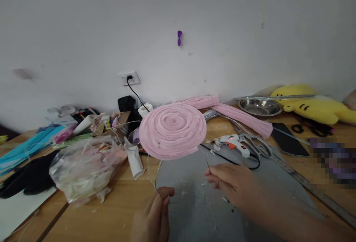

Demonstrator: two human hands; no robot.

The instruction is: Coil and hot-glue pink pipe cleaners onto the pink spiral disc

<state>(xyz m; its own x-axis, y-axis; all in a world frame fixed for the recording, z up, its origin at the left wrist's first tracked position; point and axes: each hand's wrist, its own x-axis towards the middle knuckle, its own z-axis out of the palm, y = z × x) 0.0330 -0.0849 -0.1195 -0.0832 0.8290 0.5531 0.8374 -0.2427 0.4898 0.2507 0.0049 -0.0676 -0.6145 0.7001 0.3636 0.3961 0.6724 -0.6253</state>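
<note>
The left hand is sitting low at the bottom edge of the view, over the front of a grey mat, and that mat is pretty much the only bare patch around. Clutter is crowded in on both sides: a crinkly plastic bag of scraps near on the left, and a glue gun, scissors and a long metal ruler on the right.

The left hand's fingers are pinched closed on a thin wire stem that runs up to a pink spiral disc, so the disc is held up in the air above the mat's far edge, tilted toward the camera. The right hand is just beside it, thumb and finger closed on a short dark wire tip that pokes upward. Whether that tip belongs to the same stem can't be made out.

Everything is laid out on a wooden table pushed against a plain white wall with a socket. A pink fuzzy bundle, a steel bowl, a phone and a yellow plush are spread along the back right.
</note>
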